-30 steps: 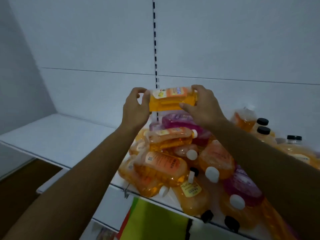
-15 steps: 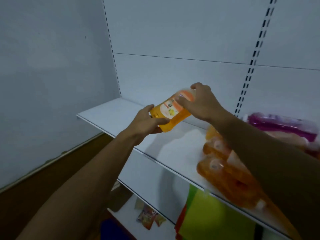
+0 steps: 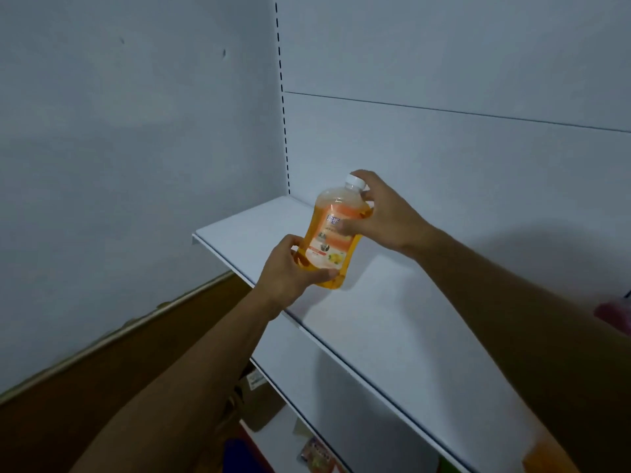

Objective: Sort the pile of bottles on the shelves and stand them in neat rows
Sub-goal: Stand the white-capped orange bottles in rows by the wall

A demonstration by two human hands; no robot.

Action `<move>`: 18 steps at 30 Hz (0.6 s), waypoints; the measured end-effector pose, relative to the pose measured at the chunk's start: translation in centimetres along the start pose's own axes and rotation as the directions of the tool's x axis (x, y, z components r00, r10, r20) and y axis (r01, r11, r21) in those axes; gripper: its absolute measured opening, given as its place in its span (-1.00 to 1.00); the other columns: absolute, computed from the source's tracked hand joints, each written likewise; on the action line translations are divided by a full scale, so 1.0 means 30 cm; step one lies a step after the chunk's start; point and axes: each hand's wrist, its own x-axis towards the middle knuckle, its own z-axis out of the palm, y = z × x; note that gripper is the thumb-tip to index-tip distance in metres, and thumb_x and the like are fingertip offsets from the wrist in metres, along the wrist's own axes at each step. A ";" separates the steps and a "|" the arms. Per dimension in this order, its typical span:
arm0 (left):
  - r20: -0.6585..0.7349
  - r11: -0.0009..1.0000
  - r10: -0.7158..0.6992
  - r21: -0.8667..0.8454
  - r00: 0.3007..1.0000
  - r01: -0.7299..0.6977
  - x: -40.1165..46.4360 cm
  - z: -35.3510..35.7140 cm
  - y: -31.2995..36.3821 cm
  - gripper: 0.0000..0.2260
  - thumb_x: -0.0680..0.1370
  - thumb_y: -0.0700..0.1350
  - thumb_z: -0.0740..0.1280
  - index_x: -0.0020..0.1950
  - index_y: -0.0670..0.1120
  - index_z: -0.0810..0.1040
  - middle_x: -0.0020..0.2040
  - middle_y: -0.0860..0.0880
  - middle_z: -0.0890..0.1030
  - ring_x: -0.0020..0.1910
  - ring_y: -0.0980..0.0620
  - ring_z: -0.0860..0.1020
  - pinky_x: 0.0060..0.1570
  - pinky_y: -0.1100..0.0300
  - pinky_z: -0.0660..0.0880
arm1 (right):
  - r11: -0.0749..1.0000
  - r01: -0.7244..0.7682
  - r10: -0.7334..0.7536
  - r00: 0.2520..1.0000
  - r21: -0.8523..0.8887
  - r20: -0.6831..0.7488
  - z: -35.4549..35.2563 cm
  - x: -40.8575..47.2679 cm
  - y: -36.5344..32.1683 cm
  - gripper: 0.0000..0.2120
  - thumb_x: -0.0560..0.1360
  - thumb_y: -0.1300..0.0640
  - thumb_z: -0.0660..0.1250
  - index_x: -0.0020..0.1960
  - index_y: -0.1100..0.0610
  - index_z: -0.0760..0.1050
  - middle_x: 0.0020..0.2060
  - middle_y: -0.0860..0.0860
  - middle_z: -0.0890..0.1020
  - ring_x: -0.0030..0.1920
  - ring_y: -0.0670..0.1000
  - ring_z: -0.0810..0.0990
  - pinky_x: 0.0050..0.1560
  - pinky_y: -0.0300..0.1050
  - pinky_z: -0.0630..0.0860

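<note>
An orange bottle (image 3: 333,233) with a white cap and an orange-and-white label is held nearly upright, tilted a little, just above the left end of the white shelf (image 3: 372,322). My left hand (image 3: 293,271) grips its bottom. My right hand (image 3: 379,213) holds its upper part, thumb across the label and fingers behind the neck near the cap. The pile of bottles is almost out of view: only a pink edge (image 3: 614,317) and an orange bit (image 3: 543,455) show at the right.
A grey wall stands at the left and the white slotted back panel (image 3: 444,148) behind the shelf. A lower shelf (image 3: 290,435) holds small packets and a cardboard box (image 3: 254,401). Brown floor lies at the lower left.
The bottle has turned from lying sideways to nearly upright and has been carried left, away from the pile. The view has swung left, and the pile has slid out of sight.
</note>
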 end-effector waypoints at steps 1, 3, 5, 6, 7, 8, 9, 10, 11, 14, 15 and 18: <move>-0.019 1.000 0.007 0.017 1.000 -0.006 0.034 -0.003 -0.008 -0.47 0.30 -0.05 0.60 0.15 0.02 0.42 -0.03 0.13 0.57 -0.08 0.15 0.58 -0.23 0.34 0.52 | 1.000 0.001 -0.001 1.000 0.007 0.021 0.009 0.034 0.014 -0.22 0.34 0.06 0.56 0.43 -0.04 0.21 0.18 0.02 0.52 0.11 0.03 0.58 0.07 0.05 0.61; -0.038 0.999 0.023 0.045 0.999 -0.022 0.098 -0.008 -0.030 -0.47 0.30 -0.04 0.60 0.15 0.05 0.42 -0.05 0.16 0.57 -0.10 0.19 0.58 -0.23 0.37 0.51 | 1.000 0.009 -0.009 1.000 -0.010 0.024 0.027 0.098 0.034 -0.20 0.35 0.08 0.55 0.45 -0.06 0.19 0.15 -0.03 0.50 0.07 0.01 0.58 0.07 -0.01 0.61; -0.041 0.996 0.029 0.082 0.999 -0.026 0.164 -0.015 -0.067 -0.46 0.28 0.00 0.60 0.16 0.06 0.44 0.00 0.13 0.60 -0.06 0.16 0.59 -0.12 0.27 0.56 | 0.999 0.022 -0.022 1.000 -0.030 0.019 0.048 0.154 0.050 -0.20 0.37 0.10 0.54 0.47 -0.06 0.18 0.12 -0.07 0.46 0.04 -0.02 0.55 -0.01 -0.18 0.58; -0.037 0.994 0.025 0.108 0.999 -0.021 0.197 -0.018 -0.084 -0.45 0.27 0.02 0.60 0.17 0.06 0.45 0.03 0.11 0.61 -0.04 0.13 0.60 -0.06 0.21 0.57 | 0.999 0.034 -0.033 0.999 -0.038 0.022 0.060 0.181 0.059 -0.20 0.37 0.10 0.54 0.47 -0.06 0.19 0.11 -0.08 0.45 0.03 -0.04 0.54 -0.06 -0.26 0.54; -0.032 0.991 0.017 0.131 0.999 -0.013 0.229 -0.021 -0.102 -0.45 0.27 0.03 0.60 0.17 0.07 0.45 0.05 0.10 0.61 -0.02 0.11 0.60 -0.01 0.17 0.57 | 0.998 0.046 -0.045 0.999 -0.047 0.031 0.073 0.208 0.069 -0.19 0.37 0.11 0.54 0.48 -0.06 0.19 0.11 -0.07 0.46 0.02 -0.05 0.53 -0.08 -0.31 0.51; -0.026 0.989 0.007 0.147 1.000 -0.003 0.260 -0.022 -0.118 -0.45 0.27 0.03 0.60 0.17 0.07 0.44 0.06 0.09 0.61 -0.01 0.10 0.59 0.01 0.16 0.56 | 0.997 0.055 -0.053 0.998 -0.058 0.038 0.088 0.233 0.078 -0.19 0.37 0.12 0.54 0.48 -0.06 0.19 0.14 -0.06 0.48 0.02 -0.06 0.53 -0.07 -0.31 0.51; -0.017 0.988 0.000 0.153 1.000 0.003 0.289 -0.022 -0.130 -0.45 0.29 0.01 0.60 0.18 0.06 0.43 0.08 0.09 0.60 0.00 0.09 0.59 0.02 0.17 0.55 | 0.996 0.060 -0.057 0.997 -0.070 0.041 0.102 0.259 0.088 -0.19 0.38 0.12 0.54 0.49 -0.07 0.18 0.19 -0.03 0.50 0.05 -0.04 0.53 -0.02 -0.25 0.54; -0.009 0.988 -0.007 0.156 1.000 0.008 0.321 -0.021 -0.141 -0.45 0.30 0.00 0.59 0.20 0.05 0.43 0.10 0.07 0.60 0.01 0.09 0.59 0.02 0.19 0.54 | 0.995 0.061 -0.058 0.998 -0.081 0.039 0.115 0.286 0.097 -0.19 0.38 0.13 0.53 0.49 -0.07 0.18 0.25 0.00 0.50 0.08 -0.02 0.54 0.04 -0.16 0.56; 0.000 0.987 -0.009 0.158 1.000 0.009 0.355 -0.021 -0.151 -0.45 0.31 -0.01 0.59 0.22 0.03 0.43 0.12 0.06 0.60 0.02 0.09 0.58 0.02 0.20 0.53 | 0.994 0.058 -0.055 0.998 -0.088 0.035 0.127 0.314 0.105 -0.19 0.39 0.13 0.52 0.50 -0.07 0.17 0.29 0.02 0.49 0.13 0.02 0.54 0.10 -0.08 0.57; 0.015 0.982 0.002 0.189 1.000 -0.004 0.469 -0.038 -0.172 -0.47 0.36 0.01 0.55 0.26 0.00 0.44 0.16 0.04 0.59 0.00 0.11 0.55 0.01 0.24 0.47 | 0.995 0.063 -0.063 0.998 -0.079 0.003 0.162 0.397 0.130 -0.21 0.40 0.15 0.51 0.51 -0.05 0.18 0.32 0.04 0.47 0.19 0.06 0.54 0.16 0.00 0.57; 0.021 0.979 0.014 0.201 1.000 -0.018 0.508 -0.048 -0.178 -0.47 0.38 0.01 0.54 0.28 -0.01 0.44 0.18 0.02 0.59 0.00 0.11 0.54 0.01 0.24 0.46 | 0.995 0.070 -0.071 0.997 -0.074 -0.016 0.174 0.426 0.140 -0.21 0.41 0.17 0.50 0.51 -0.05 0.19 0.31 0.04 0.48 0.18 0.05 0.54 0.15 -0.02 0.57; 0.047 0.970 0.048 0.236 0.998 -0.058 0.623 -0.086 -0.193 -0.49 0.42 0.00 0.50 0.31 -0.05 0.44 0.23 -0.01 0.58 0.08 0.04 0.57 0.06 0.20 0.44 | 0.994 0.064 -0.071 0.994 -0.086 -0.085 0.217 0.521 0.163 -0.21 0.40 0.19 0.49 0.50 -0.08 0.20 0.27 0.04 0.49 0.15 0.03 0.53 0.14 -0.03 0.57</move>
